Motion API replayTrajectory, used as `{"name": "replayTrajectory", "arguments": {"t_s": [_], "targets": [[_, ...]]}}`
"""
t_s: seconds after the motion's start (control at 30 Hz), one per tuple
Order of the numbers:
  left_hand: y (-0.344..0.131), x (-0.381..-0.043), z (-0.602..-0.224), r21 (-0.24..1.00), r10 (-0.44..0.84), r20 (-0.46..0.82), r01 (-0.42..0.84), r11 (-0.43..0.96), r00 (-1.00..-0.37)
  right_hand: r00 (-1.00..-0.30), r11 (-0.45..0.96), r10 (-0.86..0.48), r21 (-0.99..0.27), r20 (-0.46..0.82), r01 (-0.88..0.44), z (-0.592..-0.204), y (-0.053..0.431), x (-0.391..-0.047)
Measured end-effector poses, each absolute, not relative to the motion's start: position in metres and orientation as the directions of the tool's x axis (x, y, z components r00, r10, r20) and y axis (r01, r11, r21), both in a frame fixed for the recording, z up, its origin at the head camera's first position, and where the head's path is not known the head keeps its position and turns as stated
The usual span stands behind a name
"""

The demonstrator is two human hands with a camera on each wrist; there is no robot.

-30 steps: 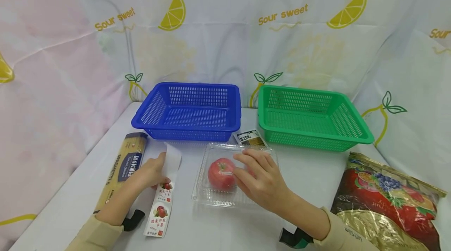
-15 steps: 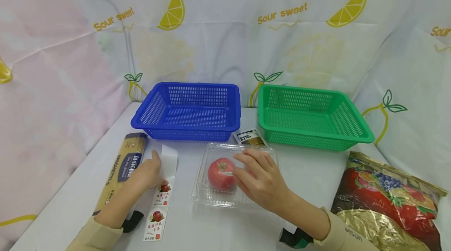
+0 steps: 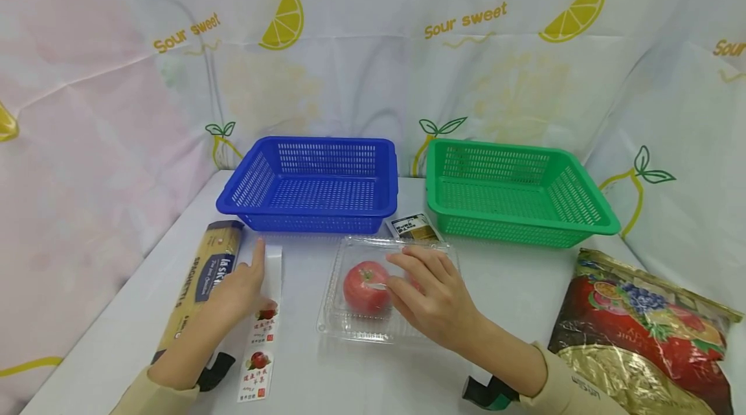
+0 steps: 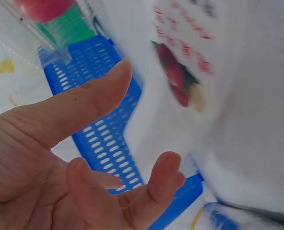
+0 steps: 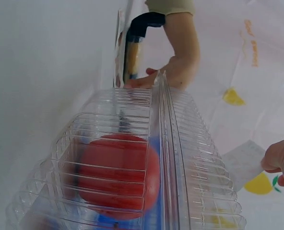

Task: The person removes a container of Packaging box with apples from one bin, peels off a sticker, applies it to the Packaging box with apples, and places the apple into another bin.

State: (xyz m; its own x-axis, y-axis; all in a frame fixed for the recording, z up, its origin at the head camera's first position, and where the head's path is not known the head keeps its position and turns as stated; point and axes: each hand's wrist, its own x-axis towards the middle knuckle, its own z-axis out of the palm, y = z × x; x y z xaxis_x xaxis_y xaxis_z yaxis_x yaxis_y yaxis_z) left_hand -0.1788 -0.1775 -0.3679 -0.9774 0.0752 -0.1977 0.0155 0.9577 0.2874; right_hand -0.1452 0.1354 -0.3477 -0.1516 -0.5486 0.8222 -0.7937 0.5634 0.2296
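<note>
My left hand (image 3: 239, 292) is beside the strip of stickers (image 3: 256, 363) printed with red apples, which lies lengthwise on the table. In the left wrist view its thumb and fingers (image 4: 115, 79) are spread apart, with nothing between them. My right hand (image 3: 434, 298) pinches a small whitish sticker (image 5: 242, 163) by its edge, over the closed clear plastic clamshell box (image 3: 335, 324). Inside the box sits a red apple (image 3: 366, 289); another red patch shows partly behind the right fingers.
A blue basket (image 3: 315, 213) and a green basket (image 3: 513, 226) stand at the back. Spaghetti (image 3: 201, 272) in a long pack lies left, a small flat pack (image 3: 415, 227) behind the box. A large shiny fruit-printed bag (image 3: 635, 331) lies right.
My left hand has let go of the sticker strip, its fingers spreading; the strip has shifted left and settled flat. The right hand with its sticker has stayed in place.
</note>
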Motion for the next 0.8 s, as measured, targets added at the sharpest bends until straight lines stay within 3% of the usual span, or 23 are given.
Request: {"name": "replayTrajectory", "arguments": {"t_s": [0.33, 0.8], "targets": [[-0.166, -0.168, -0.351, 0.204, 0.143, -0.144, 0.112, 0.972, -0.979, -0.119, 0.559, -0.536, 0.247, 0.836, -0.791, -0.348, 0.136, -0.146], [-0.136, -0.157, -0.333, 0.24, 0.29, 0.115, 0.31, 0.92, -0.95, -0.063, 0.571, -0.511, 0.283, 0.857, -0.771, -0.347, 0.139, -0.149]]}}
